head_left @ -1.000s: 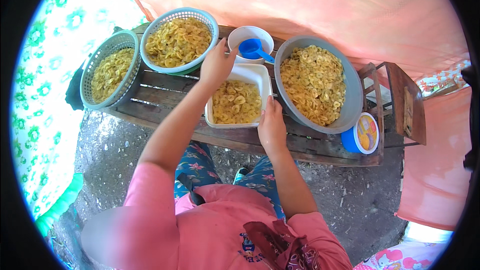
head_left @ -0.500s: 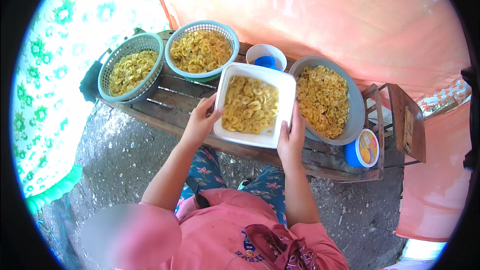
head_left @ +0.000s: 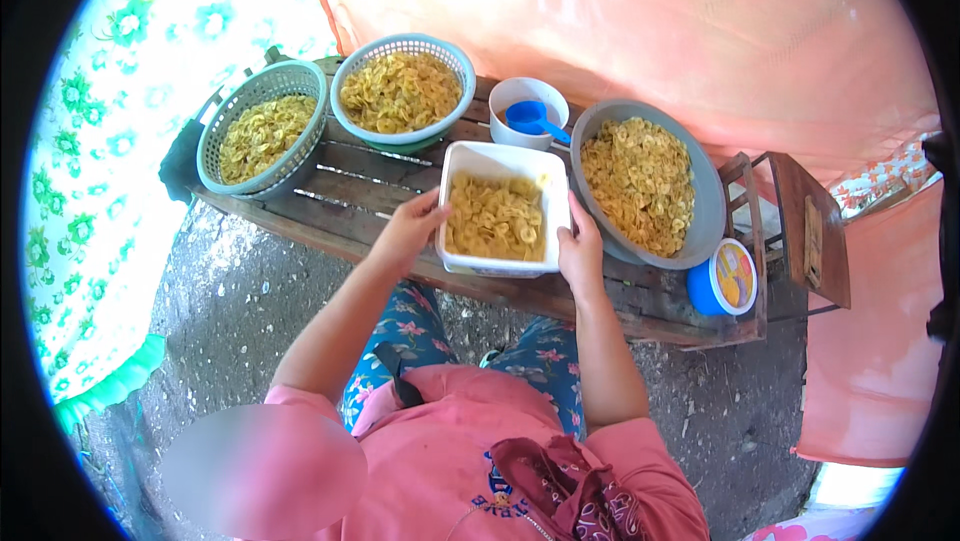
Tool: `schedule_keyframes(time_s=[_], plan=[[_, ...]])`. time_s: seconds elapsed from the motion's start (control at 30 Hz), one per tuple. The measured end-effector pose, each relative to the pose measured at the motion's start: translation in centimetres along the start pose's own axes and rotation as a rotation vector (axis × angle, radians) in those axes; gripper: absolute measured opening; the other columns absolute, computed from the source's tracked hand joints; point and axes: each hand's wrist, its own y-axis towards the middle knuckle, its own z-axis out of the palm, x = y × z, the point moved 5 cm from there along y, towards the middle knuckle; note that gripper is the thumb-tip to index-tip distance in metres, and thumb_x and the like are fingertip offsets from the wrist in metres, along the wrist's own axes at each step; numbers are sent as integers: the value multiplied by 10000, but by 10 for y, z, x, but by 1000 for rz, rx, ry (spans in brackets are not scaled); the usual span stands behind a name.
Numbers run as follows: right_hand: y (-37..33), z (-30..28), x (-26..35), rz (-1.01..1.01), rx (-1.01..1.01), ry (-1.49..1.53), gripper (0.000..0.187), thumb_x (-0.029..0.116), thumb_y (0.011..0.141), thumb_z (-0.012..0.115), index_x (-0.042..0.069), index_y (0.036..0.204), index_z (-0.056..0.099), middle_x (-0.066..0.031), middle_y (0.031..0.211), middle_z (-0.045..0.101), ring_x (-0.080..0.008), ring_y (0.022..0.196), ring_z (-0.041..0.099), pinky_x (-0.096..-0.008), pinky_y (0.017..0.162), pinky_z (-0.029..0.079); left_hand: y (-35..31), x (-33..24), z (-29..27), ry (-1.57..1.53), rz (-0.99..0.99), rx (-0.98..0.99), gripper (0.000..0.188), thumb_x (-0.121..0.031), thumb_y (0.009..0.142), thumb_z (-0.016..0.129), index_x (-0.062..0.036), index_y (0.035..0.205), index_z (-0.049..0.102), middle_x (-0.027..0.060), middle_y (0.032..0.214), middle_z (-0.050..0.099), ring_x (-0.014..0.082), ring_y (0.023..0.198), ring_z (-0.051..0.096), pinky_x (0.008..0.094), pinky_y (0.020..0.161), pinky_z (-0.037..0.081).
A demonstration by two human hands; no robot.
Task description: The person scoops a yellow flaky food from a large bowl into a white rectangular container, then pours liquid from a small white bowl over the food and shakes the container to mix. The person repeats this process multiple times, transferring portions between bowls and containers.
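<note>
Between my hands is a white square plastic tub (head_left: 505, 153), partly filled with yellow sliced chips (head_left: 494, 221) that look like banana chips. My left hand (head_left: 408, 231) grips its left side, thumb near the rim. On the opposite side my right hand (head_left: 581, 251) holds the wall, thumb pressed by the edge. Just behind the tub stands a white round bucket (head_left: 508, 93) with a blue dipper (head_left: 535, 119) in it. A large grey basin (head_left: 708, 206) heaped with the same chips sits close to my right hand.
A slatted wooden bench (head_left: 345, 203) carries everything. Two colanders of chips, a grey-green one (head_left: 308, 101) and a light blue one (head_left: 452, 53), stand at its left. A blue lidded tub (head_left: 704, 291) is at the right, near a wooden chair (head_left: 812, 231). Orange sheeting (head_left: 650, 21) hangs behind.
The tub has come lower and is tilted less toward me. The chips have slid within it. More of the bucket and the blue dipper now shows behind it.
</note>
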Motion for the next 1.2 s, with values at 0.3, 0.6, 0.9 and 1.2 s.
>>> schedule_keyframes(time_s=[0.3, 0.6, 0.9, 1.2], plan=[[-5, 8, -4, -211, -146, 99, 562, -62, 816, 511, 61, 1364, 490, -104, 915, 512, -213, 820, 520, -309, 786, 437, -1, 15, -15, 324, 212, -89, 531, -111, 933, 598, -88, 1430, 416, -8, 946, 531, 70, 840, 497, 233, 756, 435], [-10, 5, -3, -331, -263, 177, 575, -79, 837, 519, 73, 1389, 467, -79, 982, 521, -167, 845, 519, -287, 777, 440, -1, 12, -9, 7, 131, 8, 547, -69, 933, 579, -48, 1441, 375, 42, 1183, 588, 103, 1053, 547, 268, 894, 448], [-8, -8, 2, -484, -328, 172, 546, -75, 851, 486, 44, 1383, 451, -145, 1232, 522, -221, 1078, 535, -292, 905, 415, 2, 6, -1, -43, 105, 1, 531, -68, 925, 586, -44, 1423, 404, 30, 1050, 596, 87, 939, 553, 250, 851, 459], [-10, 1, -10, -337, -246, 143, 552, -101, 853, 476, -17, 1394, 406, -158, 1411, 444, -227, 1266, 466, -309, 1044, 340, 16, 16, -9, -46, 39, 12, 548, -81, 930, 575, -86, 1443, 385, 9, 1075, 588, 83, 953, 556, 237, 834, 453]])
